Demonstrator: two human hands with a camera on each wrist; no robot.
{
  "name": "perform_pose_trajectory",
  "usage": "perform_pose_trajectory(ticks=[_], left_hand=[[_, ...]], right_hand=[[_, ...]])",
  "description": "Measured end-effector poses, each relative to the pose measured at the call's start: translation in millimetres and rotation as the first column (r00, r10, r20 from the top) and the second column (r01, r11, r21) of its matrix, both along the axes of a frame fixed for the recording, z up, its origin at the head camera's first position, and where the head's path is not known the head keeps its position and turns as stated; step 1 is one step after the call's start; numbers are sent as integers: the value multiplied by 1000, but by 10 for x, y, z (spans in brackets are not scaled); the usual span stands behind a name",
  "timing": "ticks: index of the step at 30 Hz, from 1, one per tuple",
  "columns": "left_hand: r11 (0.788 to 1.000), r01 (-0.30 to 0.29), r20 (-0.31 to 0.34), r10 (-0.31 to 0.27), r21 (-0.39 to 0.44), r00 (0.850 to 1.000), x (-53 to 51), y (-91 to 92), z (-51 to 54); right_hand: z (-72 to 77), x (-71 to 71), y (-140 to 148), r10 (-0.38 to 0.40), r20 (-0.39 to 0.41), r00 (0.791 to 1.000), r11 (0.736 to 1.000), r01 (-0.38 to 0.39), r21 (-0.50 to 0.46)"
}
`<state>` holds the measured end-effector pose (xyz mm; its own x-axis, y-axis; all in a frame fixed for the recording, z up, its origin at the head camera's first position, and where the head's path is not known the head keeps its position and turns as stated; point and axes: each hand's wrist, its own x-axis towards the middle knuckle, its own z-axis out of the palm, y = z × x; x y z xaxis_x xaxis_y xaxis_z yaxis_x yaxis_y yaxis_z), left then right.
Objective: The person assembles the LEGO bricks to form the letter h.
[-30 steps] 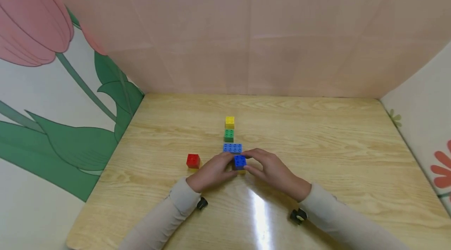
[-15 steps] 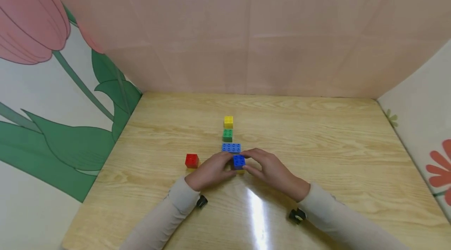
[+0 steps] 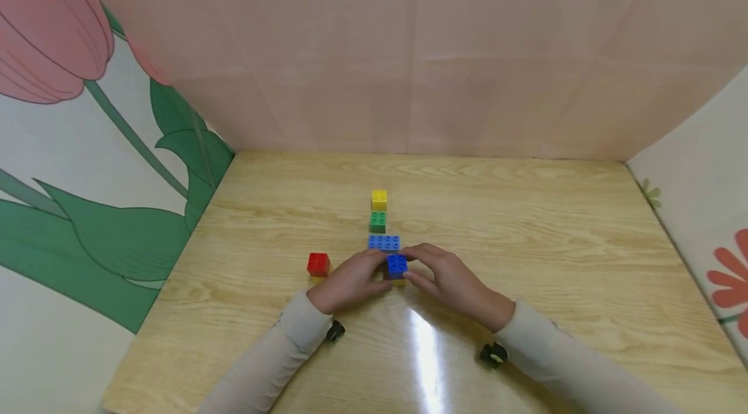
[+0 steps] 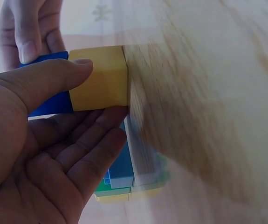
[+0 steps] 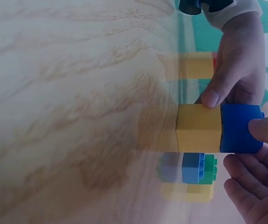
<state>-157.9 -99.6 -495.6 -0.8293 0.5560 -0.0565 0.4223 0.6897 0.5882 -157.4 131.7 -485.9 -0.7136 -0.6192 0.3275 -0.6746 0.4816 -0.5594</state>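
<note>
Near the table's middle, a dark blue square brick (image 3: 397, 265) sits on top of a yellow brick (image 4: 103, 79), and the yellow one stands on the table. My left hand (image 3: 350, 281) grips this stack from the left, its thumb lying across the yellow brick in the left wrist view. From the other side, my right hand (image 3: 447, 278) pinches the blue brick between thumb and fingers. The right wrist view has the two bricks flush, with a thin dark line between them. Their joined studs are hidden.
Behind the stack, a lighter blue long brick (image 3: 384, 243), a green brick (image 3: 378, 221) and a yellow brick (image 3: 379, 199) stand in a row. Left of my left hand, a red brick (image 3: 318, 264) tops another yellow brick (image 5: 200, 65). A pink wall backs the wooden table (image 3: 555, 226).
</note>
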Motion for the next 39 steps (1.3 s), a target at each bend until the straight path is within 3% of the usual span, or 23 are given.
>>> perform_pose_trajectory(ticks=[8,19,29,35,39], left_hand=[[1000,10,-41,-11,-26,999,-12,19,32],[1000,10,-13,-10,-25,1000,-31,25,74],[1000,26,-25,-26,-12,999,-26,33,98],[1000,24,-4,-24,-14,1000,-22,29,72],[1000,24,-13,-25,-20,1000,-32,27,57]], right_hand=[[45,-3,18,17,-10,1000,1000,-17,3],[73,-20,6,30,-96,995,998,-25,50],[41,-22,12,40,-116,992,995,-29,91],[17,-8,-8,67,-201,977,993,-46,105],[44,4,-21,51,-201,978,990,-22,140]])
